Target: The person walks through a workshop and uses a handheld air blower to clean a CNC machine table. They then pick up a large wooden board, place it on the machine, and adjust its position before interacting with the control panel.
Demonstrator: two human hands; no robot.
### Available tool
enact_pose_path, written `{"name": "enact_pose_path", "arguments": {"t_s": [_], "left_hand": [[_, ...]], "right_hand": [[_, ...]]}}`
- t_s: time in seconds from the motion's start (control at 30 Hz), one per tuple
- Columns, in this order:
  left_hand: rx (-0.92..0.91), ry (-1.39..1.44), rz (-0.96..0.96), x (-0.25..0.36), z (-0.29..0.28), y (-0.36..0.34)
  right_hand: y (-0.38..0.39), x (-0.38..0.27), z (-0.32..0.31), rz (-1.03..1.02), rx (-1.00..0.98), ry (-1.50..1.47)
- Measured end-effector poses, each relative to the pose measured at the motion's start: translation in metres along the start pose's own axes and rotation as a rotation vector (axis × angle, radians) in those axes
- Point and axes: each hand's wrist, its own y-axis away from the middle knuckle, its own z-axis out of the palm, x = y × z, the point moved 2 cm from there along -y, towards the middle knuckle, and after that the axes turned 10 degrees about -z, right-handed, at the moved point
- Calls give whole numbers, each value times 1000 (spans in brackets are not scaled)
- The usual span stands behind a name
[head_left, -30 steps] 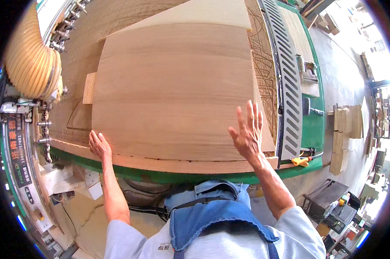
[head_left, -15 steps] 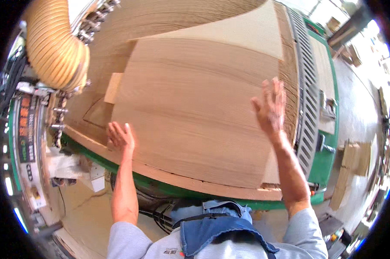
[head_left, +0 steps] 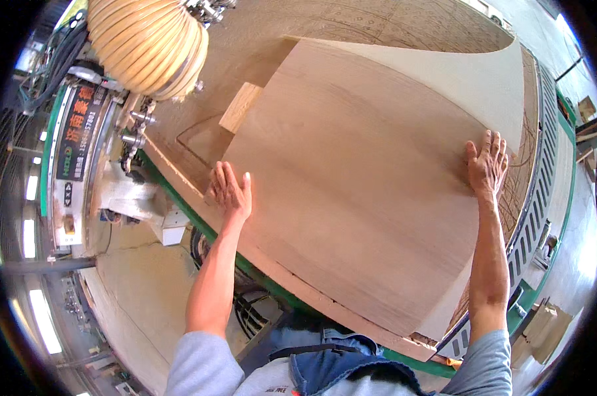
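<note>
A wide brown wooden board (head_left: 361, 178) lies on the worn bed (head_left: 351, 20) of a machine, over a pale sheet (head_left: 496, 86) that shows past its far and right edges. My left hand (head_left: 232, 195) lies open at the board's left edge, thumb raised. My right hand (head_left: 489, 165) rests open and flat near the board's far right corner, fingers together or slightly apart. A small wooden block (head_left: 239, 107) sits against the board's left side.
A ribbed yellow hose (head_left: 146, 46) with metal tool heads (head_left: 133, 140) stands at upper left beside a control panel (head_left: 80, 132). A slotted metal rail (head_left: 536, 204) runs along the right. A green bed edge (head_left: 186, 211) runs along the near side; stacked boards (head_left: 543, 333) stand at lower right.
The view has swung, so the board and machine sit more slanted. My right hand has moved forward from hovering over the board onto its far right corner. My left hand stays at the left edge.
</note>
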Motion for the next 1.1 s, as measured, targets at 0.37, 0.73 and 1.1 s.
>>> {"name": "enact_pose_path", "arguments": {"t_s": [0.37, 0.73, 1.1], "left_hand": [[73, 42, 10, 8, 2, -9], [153, 103, 122, -3, -4, 4], [227, 382, 615, 89, -24, -64]], "right_hand": [[51, -22, -1, -94, 105, -3], [351, -195, -96, -213, 20, -254], [348, -205, -100, -150, -42, -228]]}}
